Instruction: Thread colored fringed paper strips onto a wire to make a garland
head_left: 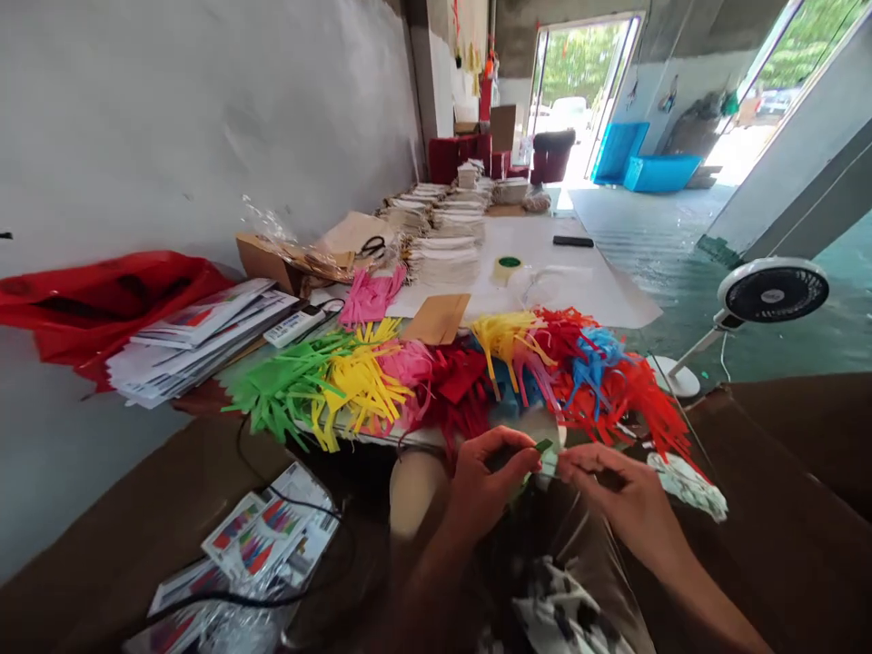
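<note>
Both hands work low, at the near edge of the worktop (613, 304), over the lap.

- Left hand (490, 481): thumb and forefinger pinched on a small green paper piece (543, 446), held just below the worktop edge.
- Right hand (619, 495): fingers curled into a pinch, tips almost touching the green piece. It seems to grip thin clear film (586, 545) draped over the lap. The blur keeps me from being sure.

Done, as far as it shows:
- A few wrapped packets (269, 536) with coloured fringe printed or showing through lie lower left, on the brown surface beside the lap.
- A slumped stack of printed cards (197, 336) sits at the left of the worktop.

Left, by my reading:
- Large loose heaps of cut fringe run across the front of the worktop: green fringe (286, 386), yellow fringe (361, 377), red fringe (613, 391), some blue fringe (599, 350), and pink fringe (371, 295) behind.
- Only one small piece is in hand against all that, so I judge the work early to middling, with much more loose than packed.

Nearby: brown envelope (440, 318), tape roll (508, 268), scissors (371, 245), tall stacks of white paper goods (446, 250) farther back, a fan (773, 292) on the floor to the right.
</note>
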`<state>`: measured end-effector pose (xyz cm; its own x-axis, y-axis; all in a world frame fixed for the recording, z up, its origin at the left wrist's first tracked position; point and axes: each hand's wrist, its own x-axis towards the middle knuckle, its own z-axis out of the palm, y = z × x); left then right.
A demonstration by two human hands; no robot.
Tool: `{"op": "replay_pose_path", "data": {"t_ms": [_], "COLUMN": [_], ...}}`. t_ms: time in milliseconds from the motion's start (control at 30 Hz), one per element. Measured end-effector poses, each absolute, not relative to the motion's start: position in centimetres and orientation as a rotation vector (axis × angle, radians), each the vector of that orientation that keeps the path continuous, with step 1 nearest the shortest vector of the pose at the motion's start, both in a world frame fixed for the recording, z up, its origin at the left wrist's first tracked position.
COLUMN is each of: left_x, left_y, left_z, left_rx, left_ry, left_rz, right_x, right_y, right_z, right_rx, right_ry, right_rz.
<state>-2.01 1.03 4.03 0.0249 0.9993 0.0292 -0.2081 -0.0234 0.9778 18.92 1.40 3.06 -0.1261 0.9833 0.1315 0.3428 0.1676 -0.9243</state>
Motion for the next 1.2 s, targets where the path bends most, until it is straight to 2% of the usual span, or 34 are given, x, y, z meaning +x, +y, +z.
{"op": "replay_pose_path", "data": {"t_ms": [267,500,833,1200], "left_x": [1.0,1.0,-0.3,0.0], "left_y": [-1.5,-2.3,-1.8,-1.8], "left_z": [4.8,4.6,4.5,4.2], "left_rx": [1.25,1.438,1.753,1.737], "left_ry": [1.194,1.24,1.141,1.123], "left_rz": [1.356,1.327,1.26,1.338], "right_x": [20.2,20.3,21.0,20.5], "right_y": [-1.1,-1.3,-0.2,-0.5], "right_z": [7.1,7.1,9.0,9.1], "right_rx": [-1.341,-1.318,-1.218,-1.243], "right_ry": [-1.458,-1.5,-1.952,-1.979], "right_rz": [0.942,0.994,0.898,0.813]}}
